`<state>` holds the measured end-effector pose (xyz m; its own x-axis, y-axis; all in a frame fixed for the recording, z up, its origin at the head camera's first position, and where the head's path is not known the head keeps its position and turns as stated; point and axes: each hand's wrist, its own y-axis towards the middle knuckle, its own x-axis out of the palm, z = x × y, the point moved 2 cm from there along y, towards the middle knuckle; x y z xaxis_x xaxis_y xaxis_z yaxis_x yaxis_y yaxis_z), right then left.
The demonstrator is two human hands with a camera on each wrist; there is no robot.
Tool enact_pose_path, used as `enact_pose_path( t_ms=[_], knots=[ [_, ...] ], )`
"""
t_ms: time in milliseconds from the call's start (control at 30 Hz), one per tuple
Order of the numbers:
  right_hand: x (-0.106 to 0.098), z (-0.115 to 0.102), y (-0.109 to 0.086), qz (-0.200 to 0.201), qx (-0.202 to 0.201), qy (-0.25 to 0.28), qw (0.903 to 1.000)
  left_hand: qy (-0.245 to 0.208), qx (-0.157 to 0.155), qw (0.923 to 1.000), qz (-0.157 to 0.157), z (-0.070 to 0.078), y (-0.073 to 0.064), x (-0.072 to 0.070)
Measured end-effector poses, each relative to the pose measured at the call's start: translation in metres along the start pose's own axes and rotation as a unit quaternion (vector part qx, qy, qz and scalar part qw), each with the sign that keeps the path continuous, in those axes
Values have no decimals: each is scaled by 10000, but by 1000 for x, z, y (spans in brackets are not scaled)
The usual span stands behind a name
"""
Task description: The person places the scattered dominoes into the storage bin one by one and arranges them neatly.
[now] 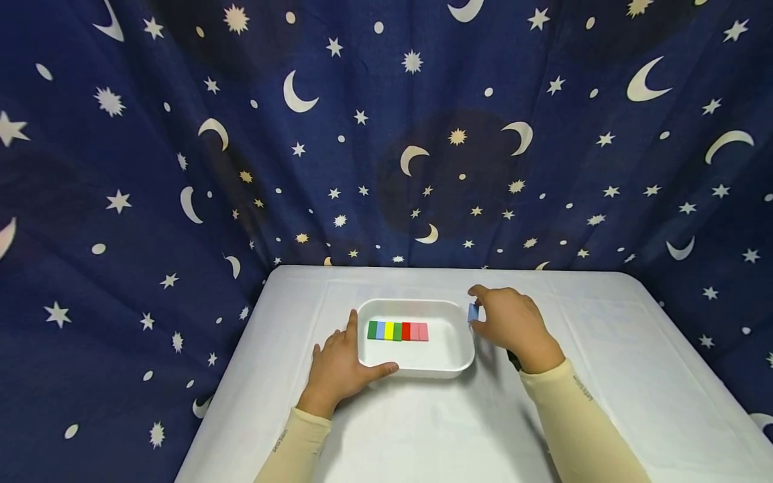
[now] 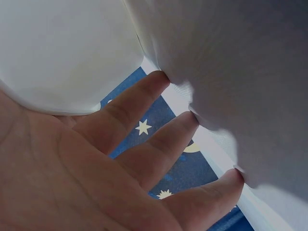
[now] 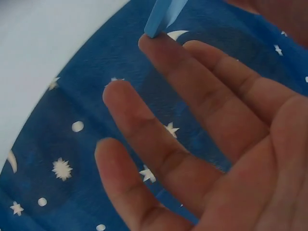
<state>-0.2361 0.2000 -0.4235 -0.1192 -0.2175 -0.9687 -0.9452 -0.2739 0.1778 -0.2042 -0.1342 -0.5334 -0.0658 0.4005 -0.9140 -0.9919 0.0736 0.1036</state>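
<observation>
A white tray (image 1: 449, 335) sits on the table, with a row of small coloured tiles (image 1: 389, 331) inside: green, blue, yellow, green, red and pink, side by side. My left hand (image 1: 338, 369) lies against the tray's left end, thumb along the front rim and fingers spread. In the left wrist view, three of its fingertips touch the white cloth beside the tray wall (image 2: 72, 53). Just past the tray's right end, my right hand (image 1: 516, 325) pinches a light blue tile (image 1: 474, 312). That tile (image 3: 159, 17) shows only in part in the right wrist view, against a fingertip.
A white cloth covers the table (image 1: 435, 429). Behind it and at both sides hangs a dark blue curtain (image 1: 374, 168) with moons and stars. The tray's right wall stands close to the right hand.
</observation>
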Motion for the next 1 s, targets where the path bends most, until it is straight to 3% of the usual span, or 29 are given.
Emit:
enact_pose_path(
  t_ms=[267, 600, 767, 1000],
  knots=[
    [2, -36, 33, 2, -283, 133, 9995, 29, 5, 9999, 105, -4, 3, 0],
    [33, -73, 52, -225, -1119, 498, 9922, -23, 73, 9999, 147, -1, 3, 4],
    [50, -81, 58, -582, -1184, 691, 9888, 86, 108, 9998, 164, -1, 3, 4],
    [67, -83, 65, -878, -1018, 511, 9896, 111, 174, 9997, 163, -3, 3, 0]
  ],
)
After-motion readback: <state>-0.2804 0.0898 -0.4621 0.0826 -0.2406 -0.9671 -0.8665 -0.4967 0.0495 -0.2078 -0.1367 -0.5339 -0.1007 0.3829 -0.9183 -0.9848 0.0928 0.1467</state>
